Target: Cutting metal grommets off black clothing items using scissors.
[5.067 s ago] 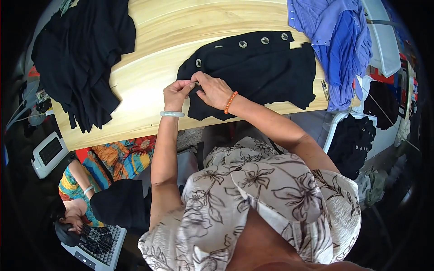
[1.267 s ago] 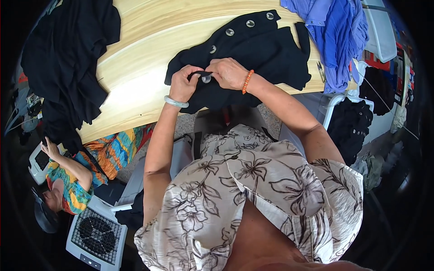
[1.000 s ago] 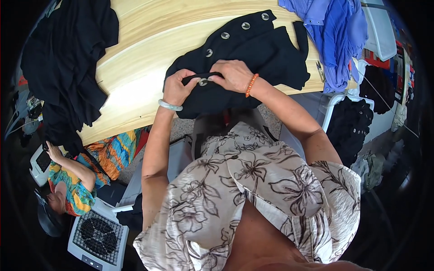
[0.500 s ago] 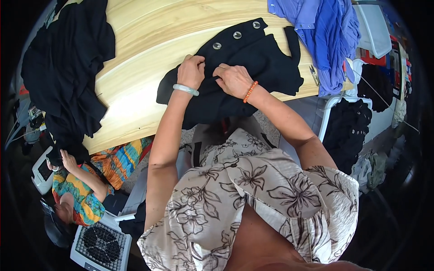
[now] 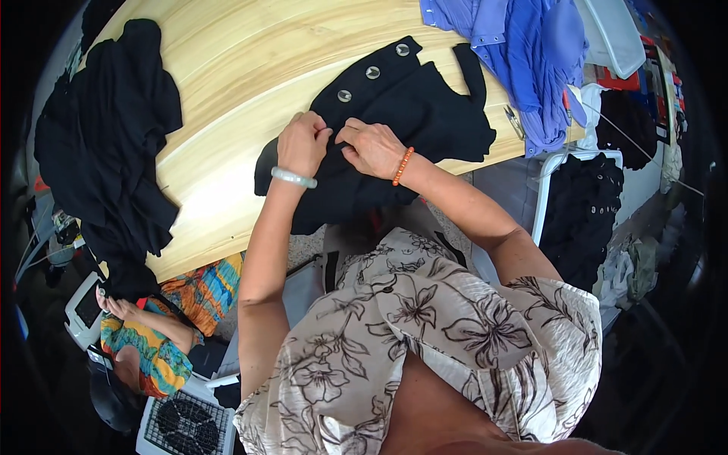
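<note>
A black garment (image 5: 425, 114) lies spread on the wooden table in front of me, its lower part hanging over the near edge. Round shiny buttons (image 5: 372, 73) run in a row along its far-left edge. My left hand (image 5: 303, 144), with a pale bangle at the wrist, is closed in a pinch on that edge, below the row. Close beside it on the right, my right hand (image 5: 371, 149), wearing an orange bead bracelet, has curled fingers gripping the cloth. The fingertips of both hands are partly hidden.
Another black garment (image 5: 114, 144) is heaped at the table's left, where a co-worker's hands (image 5: 121, 307) touch its hanging end. Blue-purple clothes (image 5: 523, 68) lie at the far right beside small thread snips (image 5: 514, 121). A white bin (image 5: 540, 205) of black pieces stands right of the table.
My hands and the garment sit slightly further left in the view, both hands still on its edge. The co-worker's hands have come closer together at the hanging cloth.
</note>
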A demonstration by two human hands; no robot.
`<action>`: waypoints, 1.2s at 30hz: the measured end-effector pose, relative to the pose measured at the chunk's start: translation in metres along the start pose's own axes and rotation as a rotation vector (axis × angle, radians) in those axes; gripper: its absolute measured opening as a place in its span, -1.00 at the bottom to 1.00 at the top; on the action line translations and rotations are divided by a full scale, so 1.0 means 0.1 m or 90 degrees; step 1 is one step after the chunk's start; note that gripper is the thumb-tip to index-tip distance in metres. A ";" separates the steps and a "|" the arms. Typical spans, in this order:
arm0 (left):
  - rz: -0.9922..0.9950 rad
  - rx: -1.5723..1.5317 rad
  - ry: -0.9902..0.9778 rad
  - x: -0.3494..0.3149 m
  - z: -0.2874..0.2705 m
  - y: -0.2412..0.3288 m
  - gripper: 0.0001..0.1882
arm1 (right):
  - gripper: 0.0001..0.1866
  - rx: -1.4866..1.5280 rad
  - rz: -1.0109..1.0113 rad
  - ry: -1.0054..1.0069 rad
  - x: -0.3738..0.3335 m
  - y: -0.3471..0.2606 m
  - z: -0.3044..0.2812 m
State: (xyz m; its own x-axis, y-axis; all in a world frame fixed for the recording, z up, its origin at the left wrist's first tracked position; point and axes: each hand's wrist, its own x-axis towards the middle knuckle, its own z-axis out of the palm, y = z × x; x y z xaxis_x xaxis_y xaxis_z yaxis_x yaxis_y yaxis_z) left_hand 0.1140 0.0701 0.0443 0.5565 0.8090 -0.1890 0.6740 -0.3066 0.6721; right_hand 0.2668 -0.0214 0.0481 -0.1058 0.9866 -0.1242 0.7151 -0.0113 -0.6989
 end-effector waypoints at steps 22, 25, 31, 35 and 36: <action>0.059 -0.230 -0.020 -0.27 0.05 -0.16 -0.78 | -0.70 0.058 -0.017 -0.059 0.11 0.17 0.01; 0.055 -0.220 0.016 -0.24 0.12 -0.21 -0.82 | -0.71 0.042 -0.032 -0.083 0.16 0.22 -0.01; 0.037 -0.222 -0.008 -0.19 0.14 -0.29 -0.83 | -0.74 0.041 -0.040 -0.051 0.20 0.23 0.02; 0.011 -0.261 -0.090 -0.17 0.11 -0.34 -0.81 | -0.81 0.099 -0.061 -0.057 0.17 0.28 0.00; 0.021 -0.248 -0.077 -0.19 0.12 -0.37 -0.85 | -0.81 0.101 -0.060 -0.056 0.16 0.26 -0.03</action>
State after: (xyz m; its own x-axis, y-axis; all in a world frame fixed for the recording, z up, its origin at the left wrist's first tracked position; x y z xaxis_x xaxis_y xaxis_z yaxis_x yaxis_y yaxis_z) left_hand 0.0837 0.0601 0.0145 0.6436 0.7302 -0.2293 0.4331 -0.1004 0.8957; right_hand 0.2852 -0.0056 0.0303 -0.2314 0.9667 -0.1095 0.5827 0.0476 -0.8113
